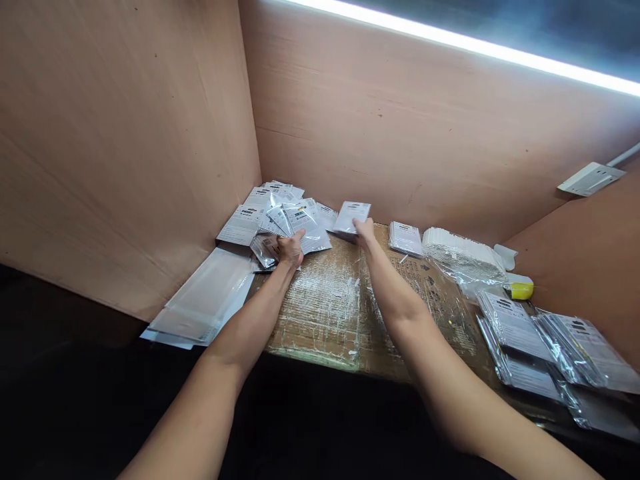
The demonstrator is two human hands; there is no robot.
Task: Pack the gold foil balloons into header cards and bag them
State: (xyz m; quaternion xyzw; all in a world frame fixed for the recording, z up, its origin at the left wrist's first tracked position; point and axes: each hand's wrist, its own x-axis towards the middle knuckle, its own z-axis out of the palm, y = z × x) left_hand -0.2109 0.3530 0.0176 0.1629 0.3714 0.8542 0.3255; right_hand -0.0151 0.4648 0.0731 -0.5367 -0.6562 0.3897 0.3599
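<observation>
My left hand (291,250) is closed on the near edge of a fan of flat plastic-wrapped packets (306,223) with printed white cards and hang holes. Further packets (241,225) lie heaped behind and to the left of it, against the corner of the walls. My right hand (365,228) grips a small stack of white card packets (351,217) by its right side, thumb on top. That stack stands apart from the left-hand fan, near the back wall. The fingers under both bundles are hidden.
Cardboard (320,313) covered with worn tape lines the bench. To the right are a neat packet stack (406,239), a wrapped bundle of white folded pieces (465,255), a yellow-ended roll (521,288) and piled packets (520,327). Clear sleeves (200,300) lie left. Walls enclose the back and sides.
</observation>
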